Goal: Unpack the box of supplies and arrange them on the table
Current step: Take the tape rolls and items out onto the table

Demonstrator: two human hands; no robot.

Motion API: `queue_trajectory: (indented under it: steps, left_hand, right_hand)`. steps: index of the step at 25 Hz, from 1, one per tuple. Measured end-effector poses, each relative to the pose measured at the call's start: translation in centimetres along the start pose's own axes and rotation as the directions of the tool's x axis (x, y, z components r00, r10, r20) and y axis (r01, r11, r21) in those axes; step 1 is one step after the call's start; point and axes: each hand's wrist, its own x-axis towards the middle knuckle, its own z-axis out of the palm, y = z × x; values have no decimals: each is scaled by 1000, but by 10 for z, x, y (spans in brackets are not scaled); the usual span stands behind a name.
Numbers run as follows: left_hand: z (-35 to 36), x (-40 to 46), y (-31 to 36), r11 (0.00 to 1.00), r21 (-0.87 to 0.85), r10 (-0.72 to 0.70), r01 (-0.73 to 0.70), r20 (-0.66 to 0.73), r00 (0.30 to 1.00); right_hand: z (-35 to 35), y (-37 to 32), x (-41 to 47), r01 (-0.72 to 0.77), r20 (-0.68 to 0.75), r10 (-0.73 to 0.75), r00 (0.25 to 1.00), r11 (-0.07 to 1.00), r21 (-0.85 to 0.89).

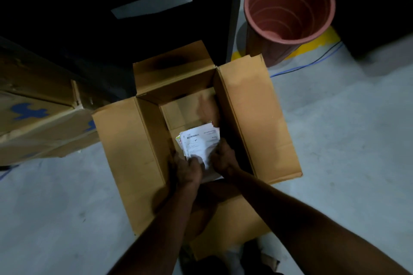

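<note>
An open brown cardboard box [250, 107] stands on the grey floor with all its flaps folded outward. Both my hands reach down into it. My left hand [188, 169] and my right hand [223, 158] grip the near edge of a stack of white printed papers [199, 142], one hand on each side. The top sheet bears a printed logo and text. The stack is held just above the box's bottom, near its front wall. Beyond the papers the bottom of the box shows bare cardboard.
A tall terracotta-coloured plastic bin [288, 11] stands empty at the back right, with cables [312, 62] on the floor beside it. Another cardboard box [40, 118] with blue markings lies at the left. Dark furniture [111, 29] rises behind the box.
</note>
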Motion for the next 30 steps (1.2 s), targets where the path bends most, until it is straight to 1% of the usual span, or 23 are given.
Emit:
queue_trajectory:
  steps: [2,5,6,7,10,13,15,16,20,24,27,30]
  left_hand:
    - [-10,-17,12,999,5,31,-31,24,999]
    - [-20,-46,29,997,62,30,-35,82,996]
    - [-22,-56,35,996,73,44,-51,90,995]
    - [-25,-68,43,996,60,67,-73,91,994]
    - [-36,-104,71,989,15,147,-149,97,984]
    - [-56,-134,94,987,-99,137,-126,116,984]
    - [-72,-157,110,980,-160,134,-120,83,987]
    - [-82,-171,119,976,-170,152,-140,62,986]
    - [-126,-245,164,965,-99,235,-244,-94,967]
    - [-164,-306,190,926,-224,289,-303,-96,953]
    - [-190,-351,210,872,-314,359,-376,-113,926]
    - [-213,-395,235,823,-397,397,-407,-112,911]
  right_hand:
    - [-16,-15,-20,26,29,-26,999,1000,7]
    - [-38,-27,-50,193,29,-192,981,981,-32]
    - [-43,-34,-63,197,34,-195,980,980,-40]
    - [-47,-38,-70,229,12,-228,974,973,-44]
    - [-51,-65,-98,201,-40,-201,979,980,-9]
    - [-64,-93,-127,252,-87,-253,964,968,-20]
    - [-77,-118,-150,301,-95,-304,948,953,-41]
    - [-84,-131,-164,306,-97,-309,946,951,-38]
    - [-112,-187,-219,362,-95,-358,929,932,25]
    - [-146,-235,-275,422,-109,-419,901,907,-1]
    - [-172,-271,-318,520,-116,-518,847,854,-20]
    - [-198,-304,-357,564,-128,-559,819,826,2]
